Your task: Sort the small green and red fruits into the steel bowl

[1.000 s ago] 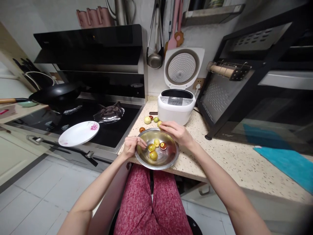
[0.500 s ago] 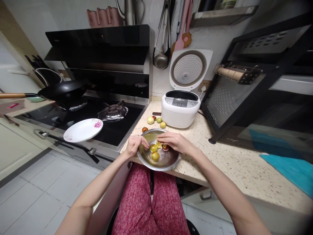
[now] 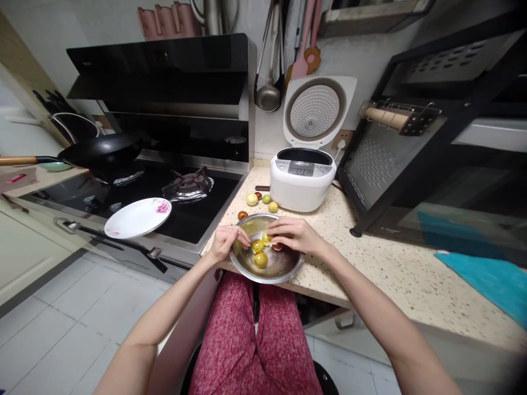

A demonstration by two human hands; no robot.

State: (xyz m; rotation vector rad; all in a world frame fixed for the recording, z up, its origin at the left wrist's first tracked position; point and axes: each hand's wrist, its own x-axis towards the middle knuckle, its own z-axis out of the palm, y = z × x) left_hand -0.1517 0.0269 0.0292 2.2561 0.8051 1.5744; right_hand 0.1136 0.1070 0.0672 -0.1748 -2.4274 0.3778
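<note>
A round metal bowl [image 3: 284, 267] sits at the near edge of the speckled counter and holds several small yellow-green and red fruits [image 3: 260, 259]. My left hand [image 3: 225, 242] grips the bowl's left rim with its fingers curled over the edge. My right hand [image 3: 293, 235] reaches into the bowl from the right, its fingertips down among the fruits; whether it holds one is hidden. Several more small fruits [image 3: 252, 199] lie loose on the counter just behind the bowl.
A white rice cooker [image 3: 302, 178] with its lid up stands behind the bowl. A black gas hob [image 3: 156, 195] with a wok [image 3: 101, 151] is to the left; a white flowered plate [image 3: 138, 217] rests at its front edge. A black rack [image 3: 411, 142] and teal cloth [image 3: 489, 280] lie right.
My right hand came back from the loose fruits behind the bowl and lowered into the bowl. My left hand stayed on the rim.
</note>
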